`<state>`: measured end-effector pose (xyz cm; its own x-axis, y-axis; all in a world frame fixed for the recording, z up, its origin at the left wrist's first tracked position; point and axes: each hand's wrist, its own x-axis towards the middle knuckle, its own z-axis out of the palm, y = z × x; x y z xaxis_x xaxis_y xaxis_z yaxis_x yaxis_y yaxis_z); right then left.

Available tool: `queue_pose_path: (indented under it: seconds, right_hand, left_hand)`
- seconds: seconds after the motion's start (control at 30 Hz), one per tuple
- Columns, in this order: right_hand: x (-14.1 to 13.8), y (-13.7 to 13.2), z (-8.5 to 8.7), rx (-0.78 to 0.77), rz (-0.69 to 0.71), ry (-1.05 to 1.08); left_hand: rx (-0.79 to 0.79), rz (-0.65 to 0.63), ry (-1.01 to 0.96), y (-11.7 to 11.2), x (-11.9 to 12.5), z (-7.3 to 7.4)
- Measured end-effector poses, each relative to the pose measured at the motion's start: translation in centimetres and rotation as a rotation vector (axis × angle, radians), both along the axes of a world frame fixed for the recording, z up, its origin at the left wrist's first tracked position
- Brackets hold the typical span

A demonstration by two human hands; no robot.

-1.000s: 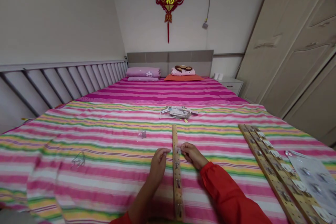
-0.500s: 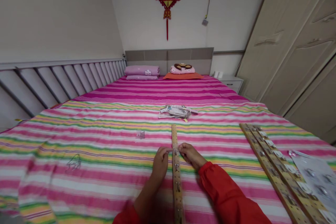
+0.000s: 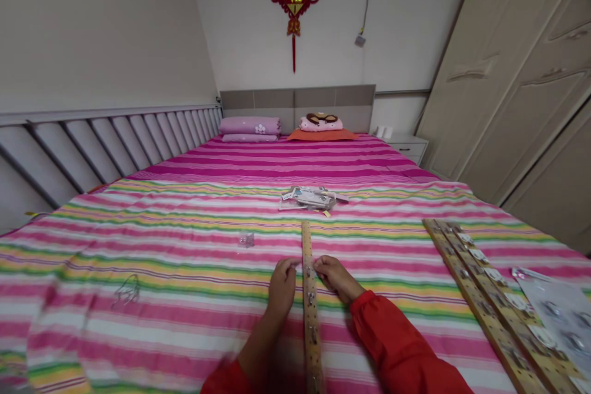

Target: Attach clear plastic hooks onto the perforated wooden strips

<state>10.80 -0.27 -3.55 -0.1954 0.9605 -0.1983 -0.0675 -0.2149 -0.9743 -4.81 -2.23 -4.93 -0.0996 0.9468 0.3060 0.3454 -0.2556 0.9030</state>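
Note:
A narrow wooden strip (image 3: 306,240) with rows of small holes lies lengthwise on the bed in front of me. Small metal fittings (image 3: 310,298) are mounted along its nearer part. My left hand (image 3: 282,283) is closed at the strip's left edge, its thumb and index finger meeting the wood. From the right side, my right hand (image 3: 336,274) is pinched with its fingertips at the opposite edge, close to the uppermost fitting. Whatever small thing the right fingertips hold is too small to make out.
Two more wooden strips (image 3: 480,295) with fittings and white round tags lie at the right, beside a clear plastic bag (image 3: 554,301) of metal parts. Ahead is another plastic packet (image 3: 309,198). A small clear bag (image 3: 246,239) and a thin wire tangle (image 3: 127,290) lie left.
My fingertips have drawn slightly apart, from over the strip towards its two edges, leaving the uppermost fitting more exposed. The strip stays in place.

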Motion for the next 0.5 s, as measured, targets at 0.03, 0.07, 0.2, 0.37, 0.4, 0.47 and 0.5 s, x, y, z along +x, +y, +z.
queue_pose_path:
  seconds: [0.03, 0.07, 0.2, 0.37, 0.4, 0.47, 0.5]
  right_hand:
    - [0.0, 0.0, 0.0, 0.003, -0.001, -0.002]
    - [0.0, 0.0, 0.0, 0.006, -0.003, -0.005]
    - [0.0, 0.0, 0.1, 0.016, -0.008, -0.013]
    - [-0.1, 0.1, -0.3, 0.034, -0.023, -0.023]
    - [-0.1, 0.1, -0.5, 0.039, -0.029, -0.026]
    - [-0.2, 0.2, -0.8, 0.049, -0.04, -0.03]
    - [-0.2, 0.3, -0.9, 0.054, -0.045, -0.031]
  left_hand:
    - [-0.003, -0.004, -0.01, 0.2, 0.0, 0.1]
    - [0.001, -0.019, -0.014, 0.4, 0.0, 0.2]
    - [0.017, -0.079, 0.024, 0.4, 0.2, 0.3]
    - [-0.013, -0.075, 0.064, 0.1, 0.4, 0.0]
    - [-0.017, -0.073, 0.071, 0.1, 0.4, 0.0]
    - [-0.027, -0.066, 0.084, 0.1, 0.5, 0.0]
    - [-0.032, -0.061, 0.089, 0.1, 0.5, -0.1]
